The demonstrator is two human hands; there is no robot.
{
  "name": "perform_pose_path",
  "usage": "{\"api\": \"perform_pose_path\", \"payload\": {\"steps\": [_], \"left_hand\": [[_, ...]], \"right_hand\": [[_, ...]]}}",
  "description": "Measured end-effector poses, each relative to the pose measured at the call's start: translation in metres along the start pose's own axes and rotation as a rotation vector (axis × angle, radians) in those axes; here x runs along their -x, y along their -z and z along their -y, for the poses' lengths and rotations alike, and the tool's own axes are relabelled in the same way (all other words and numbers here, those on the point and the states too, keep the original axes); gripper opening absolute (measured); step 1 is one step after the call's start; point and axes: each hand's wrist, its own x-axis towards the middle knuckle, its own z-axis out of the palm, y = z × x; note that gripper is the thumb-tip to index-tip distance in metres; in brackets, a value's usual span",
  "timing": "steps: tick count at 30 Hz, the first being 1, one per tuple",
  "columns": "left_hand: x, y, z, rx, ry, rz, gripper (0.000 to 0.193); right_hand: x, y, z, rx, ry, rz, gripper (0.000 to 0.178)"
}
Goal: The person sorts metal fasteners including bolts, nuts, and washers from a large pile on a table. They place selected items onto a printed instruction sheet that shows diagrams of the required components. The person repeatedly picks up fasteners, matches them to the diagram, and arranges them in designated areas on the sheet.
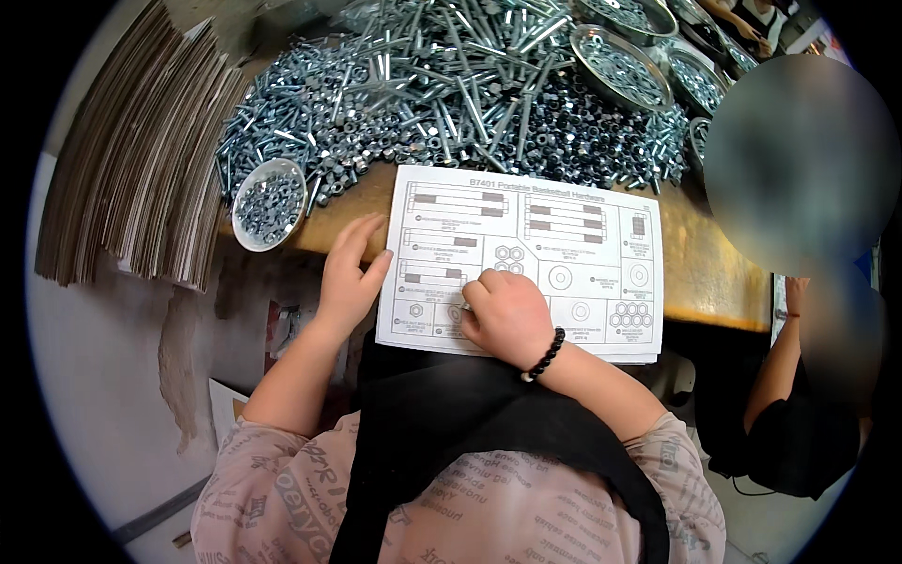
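A white printed sheet [442, 324] with line drawings of bolts, nuts and washers lies at the near edge of the table, apparently atop other sheets. My left hand [349, 277] rests beside its left edge, fingers stretched out and thumb apart, holding nothing I can see. Over the lower middle of the sheet is my right hand [510, 318], with a dark bead bracelet [545, 357] on the wrist. Its fingers are curled in, and whatever they pinch is hidden. Just beyond my left hand stands a white bowl [239, 235] holding small metal nuts.
Heaped bolts [442, 66] and nuts [573, 132] cover the far part of the wooden table [714, 291]. Metal bowls [622, 70] of washers stand at the back right. A tall cardboard stack [141, 150] rises at left. Another person's arm [775, 371] is at right.
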Motion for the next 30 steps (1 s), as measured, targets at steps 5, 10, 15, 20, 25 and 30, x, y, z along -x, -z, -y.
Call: {"api": "perform_pose_path", "payload": {"steps": [5, 10, 15, 20, 25, 30], "left_hand": [[0.03, -0.013, 0.019, 0.186, 0.176, -0.045, 0.042], [0.045, -0.034, 0.027, 0.719, 0.334, -0.034, 0.04], [0.044, -0.029, 0.016, 0.74, 0.341, -0.01, 0.04], [0.045, -0.029, 0.017, 0.757, 0.344, -0.007, 0.039], [0.045, -0.031, 0.02, 0.715, 0.343, -0.004, 0.039], [0.045, -0.029, 0.014, 0.726, 0.351, -0.007, 0.039]], "right_hand": [[-0.004, -0.016, 0.013, 0.126, -0.039, 0.126, 0.017], [-0.003, -0.011, 0.013, 0.019, -0.104, 0.152, 0.034], [0.002, -0.002, 0.008, -0.105, -0.116, 0.179, 0.038], [0.004, 0.0, 0.004, -0.092, -0.122, 0.209, 0.034], [0.002, -0.008, 0.015, -0.055, -0.218, 0.255, 0.028], [0.0, -0.009, 0.015, -0.064, -0.236, 0.288, 0.029]]}}
